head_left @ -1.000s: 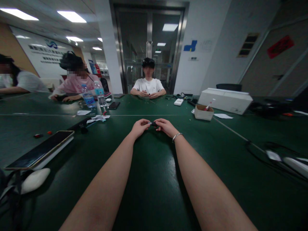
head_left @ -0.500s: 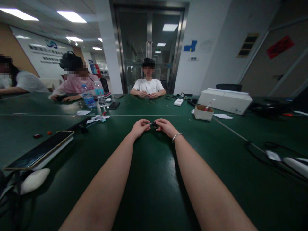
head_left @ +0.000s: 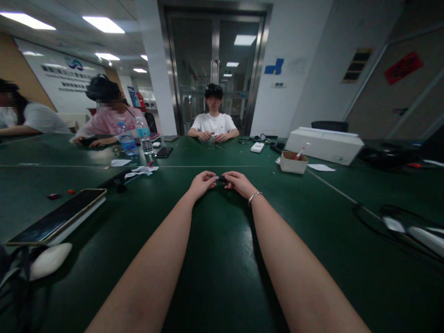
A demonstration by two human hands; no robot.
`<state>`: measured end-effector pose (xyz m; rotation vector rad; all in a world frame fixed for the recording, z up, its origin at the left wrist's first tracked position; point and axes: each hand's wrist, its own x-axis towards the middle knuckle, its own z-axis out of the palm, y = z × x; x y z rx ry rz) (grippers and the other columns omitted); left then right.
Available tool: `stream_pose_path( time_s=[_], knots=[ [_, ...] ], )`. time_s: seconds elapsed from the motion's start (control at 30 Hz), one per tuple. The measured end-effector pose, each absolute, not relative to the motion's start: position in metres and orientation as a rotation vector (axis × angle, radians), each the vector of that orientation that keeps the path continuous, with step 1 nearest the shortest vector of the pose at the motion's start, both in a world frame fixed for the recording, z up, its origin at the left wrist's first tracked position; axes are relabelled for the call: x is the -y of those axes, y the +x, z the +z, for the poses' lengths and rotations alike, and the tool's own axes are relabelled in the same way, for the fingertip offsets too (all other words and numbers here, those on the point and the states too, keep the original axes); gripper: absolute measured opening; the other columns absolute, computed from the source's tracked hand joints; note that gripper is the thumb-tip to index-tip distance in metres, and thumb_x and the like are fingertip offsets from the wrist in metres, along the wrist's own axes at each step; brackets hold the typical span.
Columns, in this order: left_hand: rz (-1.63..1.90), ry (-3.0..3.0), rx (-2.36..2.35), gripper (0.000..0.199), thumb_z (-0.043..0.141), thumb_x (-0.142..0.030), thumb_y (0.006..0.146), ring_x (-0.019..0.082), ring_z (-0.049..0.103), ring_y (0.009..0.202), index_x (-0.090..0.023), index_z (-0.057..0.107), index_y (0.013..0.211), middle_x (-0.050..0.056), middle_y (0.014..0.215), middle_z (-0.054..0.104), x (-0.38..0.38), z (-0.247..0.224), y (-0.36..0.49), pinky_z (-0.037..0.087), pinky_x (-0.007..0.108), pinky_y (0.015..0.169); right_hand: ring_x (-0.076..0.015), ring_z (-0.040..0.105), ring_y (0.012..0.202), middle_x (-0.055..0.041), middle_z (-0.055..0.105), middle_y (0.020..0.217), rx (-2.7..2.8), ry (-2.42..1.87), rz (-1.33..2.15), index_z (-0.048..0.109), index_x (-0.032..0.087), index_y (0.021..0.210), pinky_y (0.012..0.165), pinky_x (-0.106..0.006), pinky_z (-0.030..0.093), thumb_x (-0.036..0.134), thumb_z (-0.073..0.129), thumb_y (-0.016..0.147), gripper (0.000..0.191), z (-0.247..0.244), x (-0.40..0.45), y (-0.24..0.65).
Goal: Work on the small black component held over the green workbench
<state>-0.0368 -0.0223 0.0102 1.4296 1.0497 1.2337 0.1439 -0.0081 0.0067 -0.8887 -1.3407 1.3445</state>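
Both arms reach forward over the dark green table (head_left: 215, 259). A small dark object with a pale left end (head_left: 221, 178) spans the gap between my fingertips; it is too small to name by kind. My left hand (head_left: 203, 185) pinches its pale end between thumb and fingers. My right hand (head_left: 239, 184), with a silver bangle (head_left: 255, 198) on the wrist, grips the dark end, and the fingers hide part of it.
At left lie a phone (head_left: 62, 217) on a white box, a computer mouse (head_left: 50, 261) and crumpled paper (head_left: 142, 171). Water bottles (head_left: 144, 136) stand beyond. At right are a small open box (head_left: 294, 163) and a long white box (head_left: 324, 145). A person (head_left: 214, 122) sits opposite.
My two hands stay in place, still gripping the small dark object. Across the table, the seated person's hands have shifted slightly.
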Motion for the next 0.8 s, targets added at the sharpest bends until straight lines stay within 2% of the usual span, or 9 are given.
stream_pose_path(
  time_s=[0.13, 0.3, 0.4, 0.57, 0.8],
  knots=[
    [1.215, 1.456, -1.058, 0.02, 0.067, -0.015, 0.076, 0.011, 0.063, 0.065, -0.011, 0.06, 0.094, 0.003, 0.07, 0.063, 0.0212, 0.0085, -0.0374, 0.052, 0.026, 0.067, -0.0039, 0.051, 0.041, 0.0022, 0.062, 0.063, 1.32, -0.888, 1.348, 0.064, 0.013, 0.086, 0.06, -0.023, 0.056, 0.011, 0.062, 0.081, 0.006, 0.0073, 0.0088, 0.1438],
    [1.213, 1.422, -1.142, 0.013, 0.063, -0.021, 0.081, 0.01, 0.061, 0.06, -0.01, 0.061, 0.086, 0.005, 0.07, 0.064, 0.0161, 0.0073, -0.0357, 0.051, 0.024, 0.06, -0.0047, 0.051, 0.041, 0.0047, 0.057, 0.056, 1.303, -0.899, 1.332, 0.063, 0.013, 0.087, 0.059, -0.025, 0.057, 0.008, 0.062, 0.079, 0.009, 0.0084, 0.0112, 0.1439],
    [1.272, 1.314, -1.224, 0.016, 0.058, -0.025, 0.085, 0.009, 0.058, 0.055, -0.01, 0.06, 0.082, 0.004, 0.067, 0.061, 0.0138, 0.0081, -0.0361, 0.05, 0.023, 0.056, -0.0052, 0.05, 0.039, 0.0056, 0.055, 0.054, 1.26, -0.9, 1.301, 0.061, 0.014, 0.087, 0.056, -0.026, 0.057, 0.01, 0.061, 0.08, 0.009, 0.009, 0.0127, 0.1444],
    [1.259, 1.291, -1.211, 0.017, 0.058, -0.026, 0.085, 0.008, 0.057, 0.055, -0.01, 0.06, 0.082, 0.003, 0.066, 0.06, 0.0136, 0.0085, -0.0381, 0.051, 0.022, 0.056, -0.0053, 0.052, 0.04, 0.0043, 0.059, 0.062, 1.255, -0.871, 1.303, 0.061, 0.015, 0.089, 0.055, -0.027, 0.057, 0.011, 0.064, 0.078, 0.012, 0.0094, 0.0141, 0.1453],
    [1.215, 1.366, -1.197, 0.014, 0.056, -0.023, 0.085, 0.007, 0.056, 0.053, -0.01, 0.06, 0.081, 0.002, 0.064, 0.06, 0.0172, 0.0082, -0.0343, 0.047, 0.019, 0.053, -0.005, 0.056, 0.046, 0.0017, 0.064, 0.072, 1.353, -0.844, 1.339, 0.062, 0.015, 0.091, 0.056, -0.023, 0.056, 0.01, 0.069, 0.074, 0.02, 0.0056, 0.0106, 0.146]
  ],
)
